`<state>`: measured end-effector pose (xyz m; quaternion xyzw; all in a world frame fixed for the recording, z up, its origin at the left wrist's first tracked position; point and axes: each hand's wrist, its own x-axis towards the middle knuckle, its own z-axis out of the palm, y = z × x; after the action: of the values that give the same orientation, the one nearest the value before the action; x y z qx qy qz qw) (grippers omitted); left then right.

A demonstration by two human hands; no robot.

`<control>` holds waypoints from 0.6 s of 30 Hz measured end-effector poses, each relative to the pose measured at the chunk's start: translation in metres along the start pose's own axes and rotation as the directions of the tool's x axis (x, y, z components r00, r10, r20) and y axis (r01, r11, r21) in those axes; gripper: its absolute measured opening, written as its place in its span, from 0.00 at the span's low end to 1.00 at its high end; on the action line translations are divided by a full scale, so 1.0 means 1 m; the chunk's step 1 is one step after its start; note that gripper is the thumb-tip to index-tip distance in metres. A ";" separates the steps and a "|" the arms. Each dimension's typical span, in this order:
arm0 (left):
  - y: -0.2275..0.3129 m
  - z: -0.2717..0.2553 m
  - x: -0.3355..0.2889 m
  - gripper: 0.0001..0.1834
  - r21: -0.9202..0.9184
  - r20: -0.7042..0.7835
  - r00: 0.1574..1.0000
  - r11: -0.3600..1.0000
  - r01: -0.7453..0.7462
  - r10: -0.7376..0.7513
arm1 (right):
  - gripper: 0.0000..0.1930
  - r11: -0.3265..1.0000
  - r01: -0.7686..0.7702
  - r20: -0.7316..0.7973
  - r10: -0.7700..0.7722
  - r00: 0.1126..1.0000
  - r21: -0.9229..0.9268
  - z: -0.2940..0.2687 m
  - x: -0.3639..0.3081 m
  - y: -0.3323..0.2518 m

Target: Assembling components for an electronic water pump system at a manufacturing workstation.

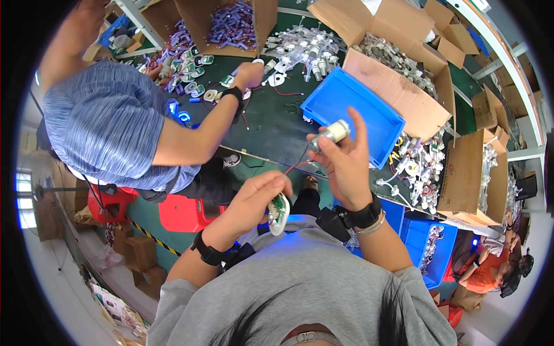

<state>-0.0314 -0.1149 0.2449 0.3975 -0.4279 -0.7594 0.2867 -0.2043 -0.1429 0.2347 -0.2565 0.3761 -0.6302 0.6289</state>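
My left hand (254,199) is closed on a white oval housing with a green circuit board (280,213), held low in front of my chest. Higher up and to the right, my right hand (349,164) grips a small motor, a silver cylinder with a cream-white end (336,132), between thumb and fingers. Its index finger points upward, off the motor. A thin red wire (297,166) runs between the two hands; its exact ends are hidden by my fingers. Just beyond my right hand lies a shallow blue tray (346,95) on the green table (265,130).
At the left a co-worker in a blue shirt (109,115) reaches over the table among round white parts. Behind stand a carton of purple cylinders (262,29) and a carton of motor-like parts (378,75). White-and-metal parts (418,167) are heaped at right. A red stool (184,213) stands left.
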 end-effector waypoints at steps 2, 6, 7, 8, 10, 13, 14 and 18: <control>0.004 0.001 0.003 0.15 0.018 -0.038 0.999 1.000 0.021 -0.020 | 0.32 0.997 -0.079 -0.027 0.080 0.996 0.016 -0.016 0.000 0.011; 0.005 0.004 0.007 0.16 0.083 -0.032 0.999 0.996 -0.033 0.036 | 0.24 0.969 -0.240 -0.036 0.242 0.970 0.053 -0.041 -0.010 0.025; 0.007 0.005 0.012 0.15 0.106 -0.010 1.000 0.994 -0.028 0.029 | 0.23 0.942 -0.335 0.008 0.335 0.942 0.032 -0.049 -0.012 0.025; 0.003 0.003 0.015 0.14 0.146 -0.007 0.999 0.988 -0.044 0.046 | 0.21 0.905 -0.425 0.053 0.424 0.904 0.005 -0.060 -0.010 0.022; 0.005 0.004 0.020 0.14 0.195 0.000 1.000 0.981 -0.020 0.020 | 0.18 0.887 -0.436 0.031 0.446 0.895 -0.153 -0.074 -0.012 0.026; 0.001 0.010 0.030 0.15 0.213 0.026 0.999 0.977 -0.033 0.028 | 0.18 0.708 0.165 0.215 -0.019 0.976 -0.687 -0.084 -0.015 0.036; 0.002 0.012 0.030 0.14 0.221 0.044 0.999 0.975 -0.026 0.017 | 0.19 0.675 0.217 0.280 -0.017 0.960 -0.705 -0.075 -0.018 0.024; 0.007 0.023 0.042 0.14 0.260 0.108 0.993 0.966 0.014 -0.043 | 0.19 0.497 0.588 0.576 -0.198 0.793 -0.639 -0.059 -0.019 0.009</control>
<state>-0.0721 -0.1414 0.2435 0.3940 -0.5330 -0.7224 0.1970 -0.2449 -0.1144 0.1957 -0.7202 0.3958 -0.4518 0.3471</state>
